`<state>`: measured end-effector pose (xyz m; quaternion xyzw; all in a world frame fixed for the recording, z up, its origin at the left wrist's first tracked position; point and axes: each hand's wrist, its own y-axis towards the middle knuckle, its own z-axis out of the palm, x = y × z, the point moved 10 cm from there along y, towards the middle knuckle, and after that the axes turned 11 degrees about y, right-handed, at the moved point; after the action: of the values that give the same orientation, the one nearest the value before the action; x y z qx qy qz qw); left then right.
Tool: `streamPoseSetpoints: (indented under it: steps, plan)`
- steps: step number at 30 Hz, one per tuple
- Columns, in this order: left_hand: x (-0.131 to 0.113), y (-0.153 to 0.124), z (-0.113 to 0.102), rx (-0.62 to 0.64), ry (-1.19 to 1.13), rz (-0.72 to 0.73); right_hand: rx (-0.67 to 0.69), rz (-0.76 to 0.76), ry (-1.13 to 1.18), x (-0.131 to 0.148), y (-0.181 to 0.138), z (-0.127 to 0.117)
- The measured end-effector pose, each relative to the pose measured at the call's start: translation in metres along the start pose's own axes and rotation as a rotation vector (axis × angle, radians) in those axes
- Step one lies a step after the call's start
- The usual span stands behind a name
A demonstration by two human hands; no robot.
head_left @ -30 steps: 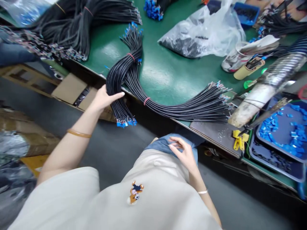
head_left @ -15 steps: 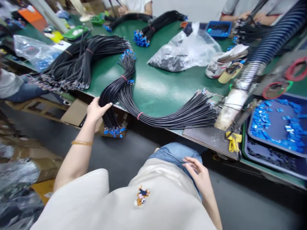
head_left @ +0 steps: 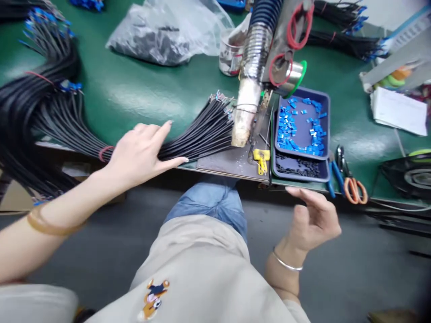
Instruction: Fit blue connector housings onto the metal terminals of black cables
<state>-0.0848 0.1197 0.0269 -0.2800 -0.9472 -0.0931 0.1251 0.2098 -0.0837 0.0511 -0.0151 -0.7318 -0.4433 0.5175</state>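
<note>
My left hand [head_left: 139, 152] lies over a bundle of black cables [head_left: 202, 132], its thumb and index finger spread apart. Beside its wrist side a red tie [head_left: 106, 154] circles the bundle. The cables' loose ends with small metal tips fan out to the right, toward a white-ended hose. A thicker heap of black cables [head_left: 20, 107] with blue ends hangs over the table edge at the left. My right hand [head_left: 316, 220] hovers in front of the table edge, below the trays, fingers loosely bent and apart, with nothing visible in it.
Stacked trays hold blue connector pieces [head_left: 286, 130] and small black parts [head_left: 296, 166]. A ribbed hose [head_left: 257, 58] reaches down over the table. Yellow clip [head_left: 261, 160], blue-handled pliers [head_left: 336, 177], orange-handled scissors [head_left: 355, 190] and a plastic bag of parts [head_left: 158, 38] lie around.
The view has swung right. My left hand has left the thick heap of cables and moved right onto the fanned bundle. My right hand has moved from my lap out toward the trays.
</note>
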Motion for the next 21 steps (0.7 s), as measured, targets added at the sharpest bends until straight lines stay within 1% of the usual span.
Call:
streamPoseSetpoints:
  steps: [1, 4, 6, 7, 10, 11, 13, 15, 16, 18, 20, 21]
  plan:
    - [-0.009, 0.011, 0.014, 0.102, 0.021, 0.011, 0.080, -0.034, -0.069, 0.003, 0.004, 0.012]
    - [-0.013, 0.033, 0.035, 0.200, -0.018, -0.023, 0.372, -0.094, -0.273, -0.002, 0.006, 0.054]
    - [-0.005, 0.040, 0.044, 0.243, -0.028, -0.080, 0.470, -0.126, -0.322, -0.009, 0.005, 0.072]
    - [0.000, 0.043, 0.046, 0.244, -0.043, -0.103, 0.482, -0.129, -0.315, -0.011, 0.006, 0.075]
    - [0.013, 0.046, 0.045, 0.213, -0.141, -0.178, 0.494, -0.085, -0.205, -0.011, 0.011, 0.076]
    - [0.016, 0.047, 0.044, 0.201, -0.170, -0.204, 0.529, -0.062, -0.128, -0.007, 0.011, 0.076]
    - [0.019, 0.049, 0.044, 0.211, -0.179, -0.235, 0.646, -0.047, 0.047, 0.009, 0.007, 0.079]
    - [0.017, 0.050, 0.049, 0.271, -0.126, -0.232, 0.740, -0.098, 0.118, 0.030, 0.005, 0.077]
    - [0.014, 0.050, 0.052, 0.307, -0.092, -0.217, 0.761, -0.141, 0.082, 0.038, 0.005, 0.075]
    - [0.009, 0.049, 0.056, 0.349, -0.022, -0.177, 0.746, -0.247, -0.107, 0.048, 0.009, 0.068]
    - [0.004, 0.049, 0.056, 0.350, 0.019, -0.140, 0.705, -0.329, -0.327, 0.048, 0.017, 0.060]
    - [0.003, 0.048, 0.056, 0.347, 0.031, -0.131, 0.688, -0.341, -0.419, 0.045, 0.022, 0.055]
